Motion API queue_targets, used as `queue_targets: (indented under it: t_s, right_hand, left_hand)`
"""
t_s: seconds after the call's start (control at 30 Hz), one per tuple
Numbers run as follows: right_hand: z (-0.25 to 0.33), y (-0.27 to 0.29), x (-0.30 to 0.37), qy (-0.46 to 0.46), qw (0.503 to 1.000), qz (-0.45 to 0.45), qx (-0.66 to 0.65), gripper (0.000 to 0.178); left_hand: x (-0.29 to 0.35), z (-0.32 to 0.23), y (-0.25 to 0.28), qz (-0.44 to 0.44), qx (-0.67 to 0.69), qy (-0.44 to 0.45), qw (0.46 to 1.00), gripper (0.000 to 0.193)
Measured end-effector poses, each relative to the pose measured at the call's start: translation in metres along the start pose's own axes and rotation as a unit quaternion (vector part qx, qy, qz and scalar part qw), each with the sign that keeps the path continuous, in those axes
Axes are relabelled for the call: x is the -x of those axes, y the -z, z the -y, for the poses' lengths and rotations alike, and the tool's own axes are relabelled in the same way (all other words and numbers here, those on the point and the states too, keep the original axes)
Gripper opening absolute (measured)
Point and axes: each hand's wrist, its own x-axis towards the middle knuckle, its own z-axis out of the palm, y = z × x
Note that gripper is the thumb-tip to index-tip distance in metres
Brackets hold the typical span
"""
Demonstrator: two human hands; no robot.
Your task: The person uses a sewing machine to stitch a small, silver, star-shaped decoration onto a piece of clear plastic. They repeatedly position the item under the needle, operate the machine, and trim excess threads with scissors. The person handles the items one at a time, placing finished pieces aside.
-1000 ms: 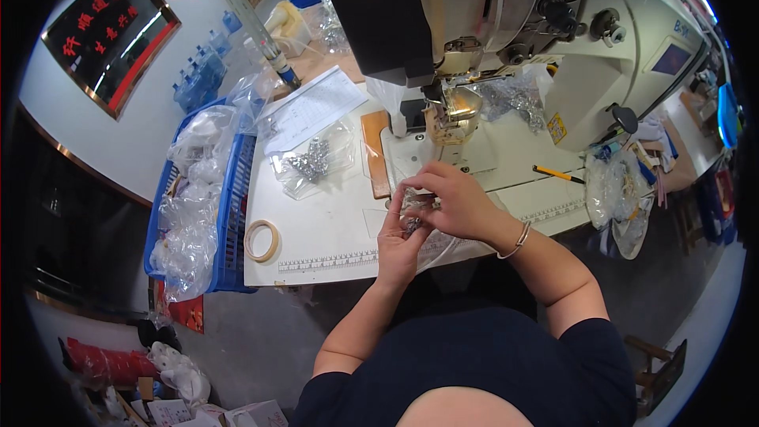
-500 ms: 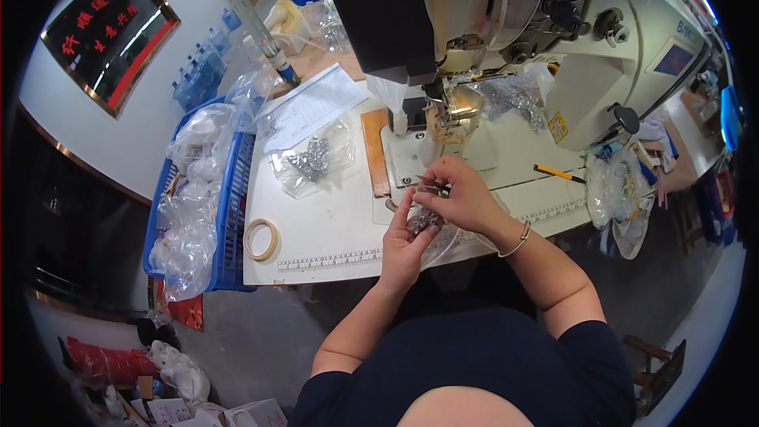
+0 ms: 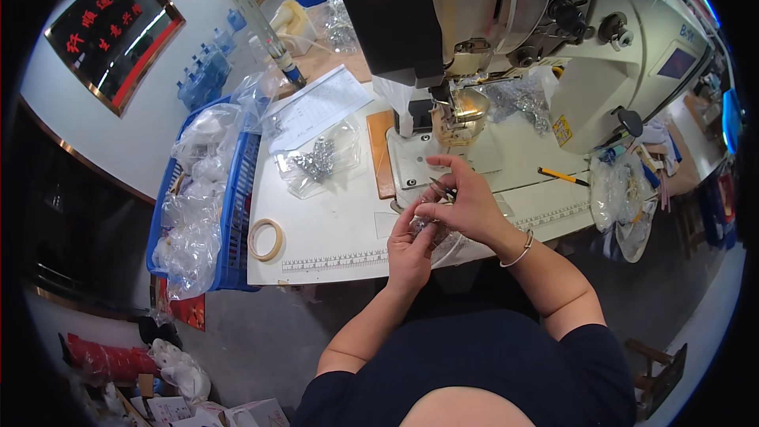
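Observation:
Both my hands meet over the front edge of the white sewing table (image 3: 332,229), close below the machine's needle area. My left hand (image 3: 408,257) is closed around a small shiny greyish clump (image 3: 421,226), partly hidden by the fingers; its kind I cannot make out. In my right hand (image 3: 472,204) is a small pair of dark thread snips (image 3: 444,189), blades pointing up and left. The right thumb reaches to the clump while the index finger stretches out toward the machine. The sewing machine (image 3: 494,32) stands just beyond, its metal presser area (image 3: 458,122) above the bed plate.
A clear bag of silvery pieces (image 3: 312,162), a paper sheet (image 3: 320,111) and a tape roll (image 3: 266,239) lie on the left. Beside the table stands a blue basket (image 3: 237,221) of plastic bags. An orange pencil (image 3: 563,176) and another silvery bag (image 3: 518,103) lie to the right.
My right index finger has lifted and straightened away from the snips. Both hands have come slightly nearer to me, and the whole view has shifted a little.

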Motion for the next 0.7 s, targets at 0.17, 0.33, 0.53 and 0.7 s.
queue_targets:
  t_s: [0.17, 0.33, 0.53, 0.7]
  right_hand:
    - [-0.006, 0.017, -0.005, 0.076, 0.996, -0.040, -0.004, 0.039]
    - [-0.040, 0.027, 0.008, 0.019, 0.982, -0.167, -0.086, 0.019]
    - [-0.052, 0.021, 0.022, 0.102, 0.963, -0.241, -0.071, 0.020]
    - [-0.030, 0.029, 0.019, 0.205, 0.944, -0.242, 0.093, 0.032]
  left_hand:
    - [-0.003, -0.005, 0.009, -0.046, 0.066, -0.004, 0.997, 0.045]
    - [-0.011, -0.026, 0.007, -0.074, 0.109, -0.009, 0.991, 0.044]
    - [-0.014, -0.025, 0.015, -0.023, 0.091, -0.057, 0.994, 0.043]
    - [-0.012, -0.024, 0.015, 0.000, 0.089, -0.058, 0.994, 0.045]
